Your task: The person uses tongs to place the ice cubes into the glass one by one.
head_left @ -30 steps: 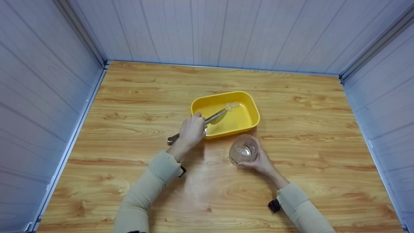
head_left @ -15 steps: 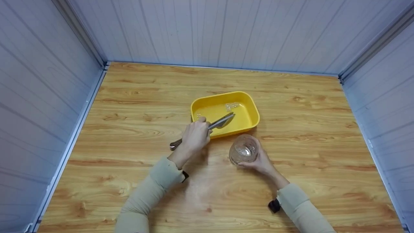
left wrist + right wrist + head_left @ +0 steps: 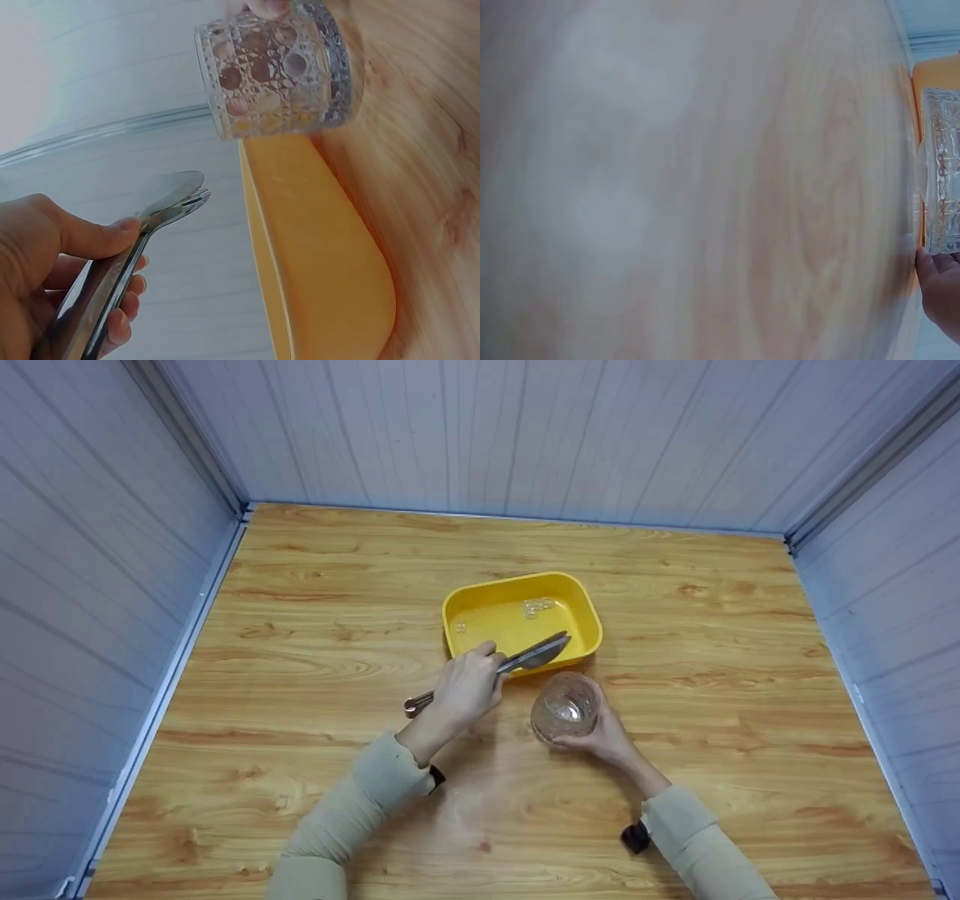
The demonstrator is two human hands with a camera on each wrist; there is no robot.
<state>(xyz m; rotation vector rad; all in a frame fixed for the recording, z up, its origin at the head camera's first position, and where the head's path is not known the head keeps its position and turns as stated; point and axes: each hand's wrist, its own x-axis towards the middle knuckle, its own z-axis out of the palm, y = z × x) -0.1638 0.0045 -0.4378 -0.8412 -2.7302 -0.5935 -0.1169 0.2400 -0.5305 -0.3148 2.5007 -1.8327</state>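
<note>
My left hand (image 3: 469,688) grips metal tongs (image 3: 536,654), whose tips hang over the front right part of a yellow tub (image 3: 517,586). In the left wrist view one tong tip is broad and flat, the other pronged, and they lie close together; I cannot tell whether anything is pinched between them. My right hand (image 3: 609,735) holds a clear glass tumbler (image 3: 564,706) upright from its right side, close in front of the tub. A raised pattern covers the tumbler wall (image 3: 274,82). Several small clear cubes (image 3: 537,607) lie at the tub's back right, and a clear piece (image 3: 460,627) lies at its left.
Everything stands on a wood-grain table (image 3: 300,607). Pale panel walls (image 3: 480,442) enclose its back, left and right sides. The tub's front wall (image 3: 330,255) rises between its floor and the tumbler.
My left hand has carried the tongs to the right and nearer me, away from the cubes at the back right toward the tumbler. The right hand and tumbler have stayed in place.
</note>
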